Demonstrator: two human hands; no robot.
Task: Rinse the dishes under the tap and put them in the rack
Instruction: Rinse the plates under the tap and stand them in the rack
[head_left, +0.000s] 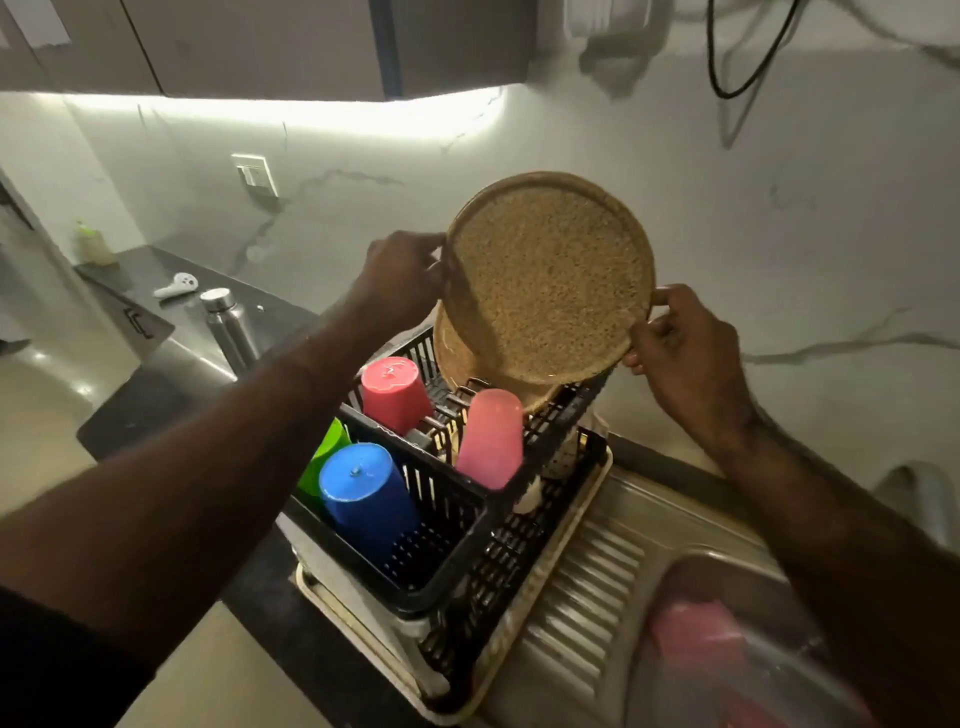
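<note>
A round speckled tan plate (548, 278) is held upright above the far end of the black dish rack (467, 525). My left hand (400, 275) grips its left rim and my right hand (680, 343) pinches its right rim. Behind and below it, a second tan plate (451, 353) stands in the rack. Upside-down cups sit in the rack: a red one (395, 392), a pink one (491, 439), a blue one (363, 499) and a green one (324, 457). A pink dish (696, 636) lies blurred in the sink (675, 577) at lower right.
The rack stands on a cream drip tray (519, 623) beside the ribbed steel drainboard (582, 587). A steel bottle (228, 325) and a white object (176, 286) are on the dark counter at left. The marble wall is close behind the rack.
</note>
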